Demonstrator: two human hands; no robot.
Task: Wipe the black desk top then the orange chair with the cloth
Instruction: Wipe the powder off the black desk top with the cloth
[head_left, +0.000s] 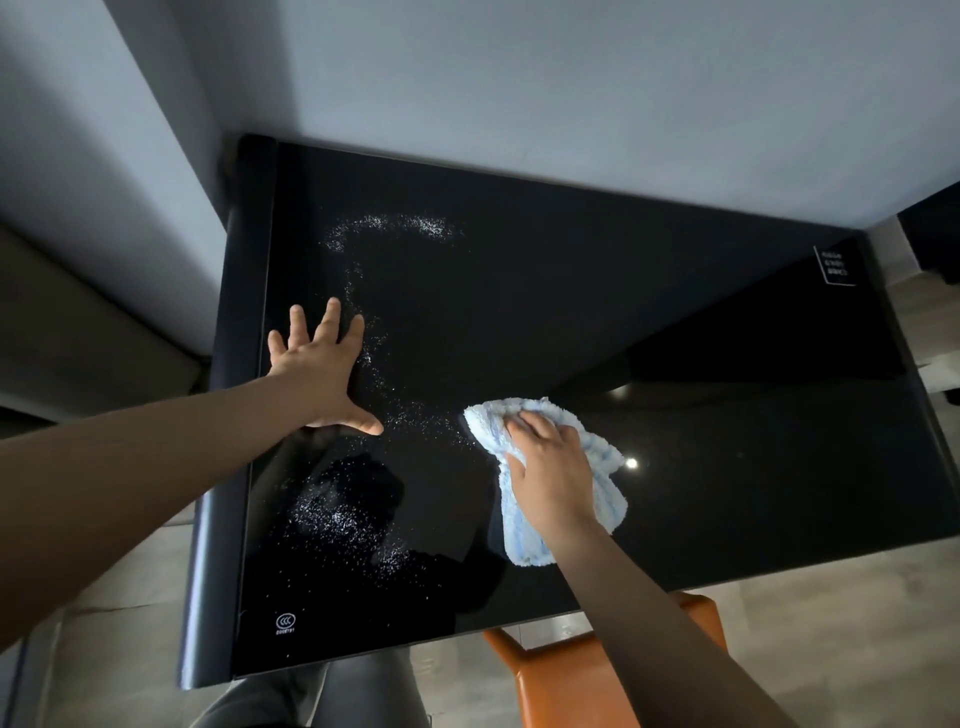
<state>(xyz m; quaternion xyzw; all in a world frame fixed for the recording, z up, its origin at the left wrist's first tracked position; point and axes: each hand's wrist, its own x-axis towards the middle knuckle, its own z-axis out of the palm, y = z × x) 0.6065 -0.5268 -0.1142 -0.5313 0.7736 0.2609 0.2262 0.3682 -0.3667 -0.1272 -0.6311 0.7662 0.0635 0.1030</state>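
Two hands work a glossy black desk top (597, 291).
Left hand (319, 374) lies flat, fingers spread; right hand (550, 467) presses a bunched blue cloth (602, 457) beside white specks (337, 519).

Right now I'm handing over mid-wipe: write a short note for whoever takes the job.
Left hand: flat, fingers spread, on the desk top, holding nothing.
Right hand: pressing the cloth on the desk, middle front.
Done: right side looks free of specks.
Left: white specks remain across the left half, front and back. The orange chair, under the front edge, is not yet wiped.
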